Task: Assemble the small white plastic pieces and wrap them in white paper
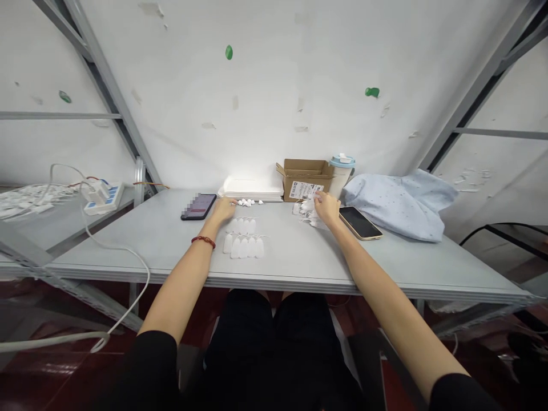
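Note:
My left hand [224,209] rests on the grey table, fingers drawn together at the left end of a small heap of white pieces [248,202]. What its fingertips hold, if anything, is too small to make out. Nearer to me lie rows of white tags with thin strings [247,248], some overlapping. On the right, my right hand [327,209] is closed at a loose pile of similar white stringed tags [306,212]. A tag appears pinched at its fingertips, partly hidden by the fingers.
A phone [198,206] lies left of my left hand, another phone [360,222] beside my right forearm. Behind stand a white stack [252,187], an open cardboard box [306,174] and a lidded cup [341,174]. Light blue cloth [402,202] lies right; a white cable [124,248] crosses the left.

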The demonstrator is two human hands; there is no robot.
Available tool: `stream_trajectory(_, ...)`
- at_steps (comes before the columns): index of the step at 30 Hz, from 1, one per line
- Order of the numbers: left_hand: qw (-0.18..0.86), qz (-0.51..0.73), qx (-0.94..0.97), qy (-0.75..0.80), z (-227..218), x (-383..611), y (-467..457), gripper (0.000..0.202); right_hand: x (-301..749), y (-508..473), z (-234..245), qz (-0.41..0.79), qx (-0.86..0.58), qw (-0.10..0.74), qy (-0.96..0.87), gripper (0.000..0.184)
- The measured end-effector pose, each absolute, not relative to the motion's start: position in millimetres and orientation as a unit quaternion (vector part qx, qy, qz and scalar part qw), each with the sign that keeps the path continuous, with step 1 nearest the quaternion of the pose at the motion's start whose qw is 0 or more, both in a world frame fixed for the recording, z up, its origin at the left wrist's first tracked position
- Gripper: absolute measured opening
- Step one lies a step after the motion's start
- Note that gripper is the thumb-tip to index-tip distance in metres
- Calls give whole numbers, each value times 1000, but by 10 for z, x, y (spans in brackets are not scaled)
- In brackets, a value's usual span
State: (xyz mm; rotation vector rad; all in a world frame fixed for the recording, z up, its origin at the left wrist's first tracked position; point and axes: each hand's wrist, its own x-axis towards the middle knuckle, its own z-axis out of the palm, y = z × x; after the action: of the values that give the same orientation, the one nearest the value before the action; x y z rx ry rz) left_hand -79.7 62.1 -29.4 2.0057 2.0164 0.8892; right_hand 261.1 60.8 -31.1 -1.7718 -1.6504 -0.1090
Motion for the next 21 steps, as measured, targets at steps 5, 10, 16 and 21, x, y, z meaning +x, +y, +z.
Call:
stream_trajectory(5,76,276,674,681,-391,-779,688,38,2772,700,-404,18,-643,391,-659,41)
stream_trajectory(10,71,305,667,676,-424,-783,716,32,2843,715,-419,32,-643,411,-646,44)
stream_trajectory(16,105,346,650,668,-343,-726,623,12,2571,530,-344,-38,-572,462,-677,41)
stream_trajectory(21,223,429,615,623,-278,-642,551,9,2049,253,-345,96,-430,440,-783,37)
